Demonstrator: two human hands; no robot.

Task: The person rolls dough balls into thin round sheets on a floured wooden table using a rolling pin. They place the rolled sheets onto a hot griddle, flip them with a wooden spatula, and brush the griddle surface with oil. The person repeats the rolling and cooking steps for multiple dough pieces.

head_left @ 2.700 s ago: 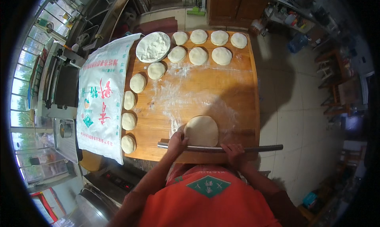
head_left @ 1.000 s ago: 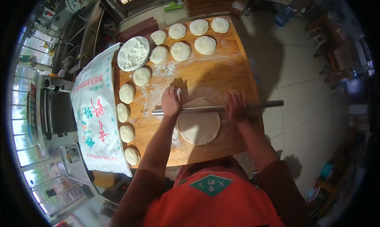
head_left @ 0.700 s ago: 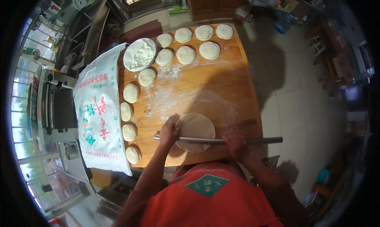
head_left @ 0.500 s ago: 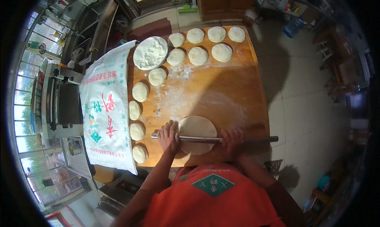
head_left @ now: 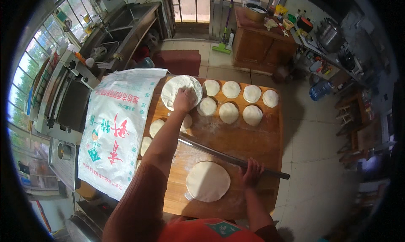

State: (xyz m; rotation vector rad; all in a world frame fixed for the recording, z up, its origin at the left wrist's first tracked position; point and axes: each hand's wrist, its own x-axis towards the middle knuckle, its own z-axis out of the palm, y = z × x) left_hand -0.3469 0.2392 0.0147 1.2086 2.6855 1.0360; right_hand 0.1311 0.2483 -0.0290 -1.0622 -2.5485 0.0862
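My left hand is down in the flour in the bowl at the far left of the worktop, its fingers pointing away from me and partly sunk, so I cannot tell whether they are spread or pinching any. My right hand has its fingers folded over the pin towards its right end, which juts past the worktop's edge; the thumb's place I cannot make out. The pin slants across, its other end by my left forearm, and the dough lies flat on my side of it, near but apart. The dough looks broad, thin and smooth, so I judge it soft, limp and light, apt to stretch or dent under a fingertip and to sag if lifted by one edge. I would slide flat fingers under two opposite sides, or drape it over the pin, rather than pinch it. The pin, by its shine, seems to be metal: stiff, fairly heavy, and perhaps slippery under floury skin, so it wants a grip near each end, clear of the dough. The flour should be loose and weightless, easily scooped with cupped fingers and easily spilt. The pale rounds beyond look thicker and plumper; I would cradle one from below, since a squeeze could dimple it.
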